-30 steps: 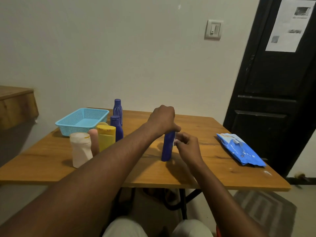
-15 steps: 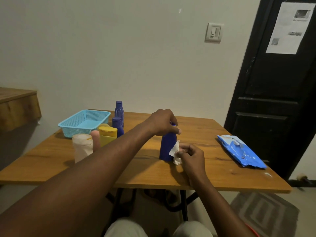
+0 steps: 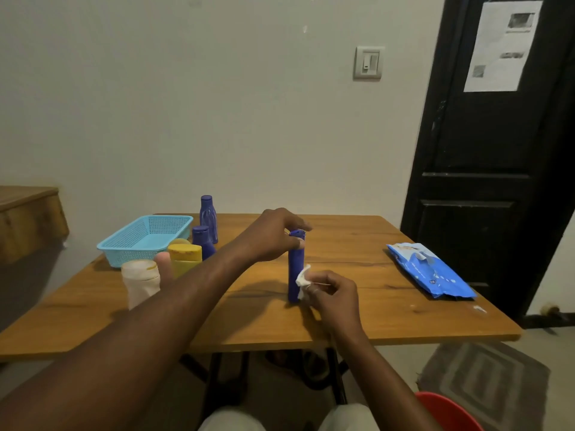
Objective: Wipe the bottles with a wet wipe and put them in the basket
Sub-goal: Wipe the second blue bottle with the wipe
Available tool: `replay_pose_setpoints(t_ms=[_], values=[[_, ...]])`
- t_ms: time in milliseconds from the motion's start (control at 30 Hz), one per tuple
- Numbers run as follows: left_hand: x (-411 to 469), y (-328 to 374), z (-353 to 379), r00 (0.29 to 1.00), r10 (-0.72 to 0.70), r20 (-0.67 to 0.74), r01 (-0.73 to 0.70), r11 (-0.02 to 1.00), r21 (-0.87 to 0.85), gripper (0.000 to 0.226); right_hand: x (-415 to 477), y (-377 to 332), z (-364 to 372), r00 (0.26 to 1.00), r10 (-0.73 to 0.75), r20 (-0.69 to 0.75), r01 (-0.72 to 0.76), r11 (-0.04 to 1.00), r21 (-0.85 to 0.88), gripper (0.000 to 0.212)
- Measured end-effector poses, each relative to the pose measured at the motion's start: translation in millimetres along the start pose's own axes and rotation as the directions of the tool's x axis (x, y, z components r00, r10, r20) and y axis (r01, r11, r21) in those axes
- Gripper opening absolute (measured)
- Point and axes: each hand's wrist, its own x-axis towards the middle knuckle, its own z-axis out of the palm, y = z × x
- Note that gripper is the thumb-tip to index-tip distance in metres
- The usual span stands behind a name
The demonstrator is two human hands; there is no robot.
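Observation:
A slim blue bottle (image 3: 295,269) stands upright mid-table. My left hand (image 3: 273,236) pinches its cap from above. My right hand (image 3: 331,293) holds a crumpled white wet wipe (image 3: 302,279) against the bottle's lower right side. At the back left sits a light-blue mesh basket (image 3: 146,241) with nothing visible in it. Beside it stand two dark blue bottles (image 3: 208,217) (image 3: 202,241), a yellow bottle (image 3: 184,258), a white bottle (image 3: 140,281) and a pink one (image 3: 164,269), partly hidden by my left forearm.
A blue wet-wipe pack (image 3: 431,270) lies at the table's right side. The wooden table (image 3: 357,312) ends near me. A black door (image 3: 485,157) stands at right, a wooden shelf (image 3: 28,213) at left, a red tub (image 3: 448,410) by my right knee.
My right hand has slid down the blue bottle's side, and the wipe now shows at the lower part. My left hand's grip has shifted so the cap is visible.

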Motion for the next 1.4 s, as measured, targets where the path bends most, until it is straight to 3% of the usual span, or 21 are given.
replay_pose_setpoints(t_ms=[133, 300, 467, 767, 933, 1133, 1267, 1400], values=[[-1.2, -4.4, -3.5, 1.000, -0.002, -0.014, 0.003, 1.000, 0.030, 0.044, 0.8, 5.4, 6.1, 0.997, 0.041, 0.063, -0.040, 0.999, -0.019, 0.012], [-0.4, -2.8, -7.1, 1.000, 0.009, 0.026, -0.009, 1.000, 0.014, 0.040, 0.5, -18.3, 17.9, 0.976, -0.212, -0.052, 0.213, 0.977, 0.013, 0.008], [2.6, 0.9, -9.8, 0.996, 0.039, 0.082, -0.043, 0.998, 0.045, 0.035, 15.9, -27.1, 25.5, 0.942, -0.299, -0.153, 0.291, 0.954, -0.069, 0.003], [-3.3, 1.1, -15.5, 0.993, 0.024, 0.120, -0.019, 0.999, -0.042, 0.035, 6.7, -14.4, 17.2, 0.986, -0.108, -0.127, 0.117, 0.991, 0.061, 0.016], [-4.6, 0.1, -15.0, 0.993, 0.045, 0.108, -0.035, 0.995, -0.088, 0.032, 16.2, -39.8, 17.5, 0.965, -0.195, -0.175, 0.212, 0.974, 0.079, 0.029], [-7.9, -5.6, -13.2, 0.999, 0.020, 0.025, -0.018, 0.996, -0.087, 0.040, 25.9, -36.4, 19.3, 0.964, -0.235, -0.123, 0.230, 0.972, -0.049, 0.034], [-6.6, -7.4, -13.9, 0.999, 0.027, 0.033, -0.025, 0.997, -0.067, 0.032, 18.7, -32.2, 18.5, 0.965, -0.217, -0.145, 0.203, 0.973, -0.105, 0.031], [-4.9, -8.2, -14.7, 0.999, 0.023, 0.035, -0.020, 0.994, -0.105, 0.030, 12.0, -42.2, 17.1, 0.928, -0.323, -0.186, 0.308, 0.946, -0.106, 0.030]])
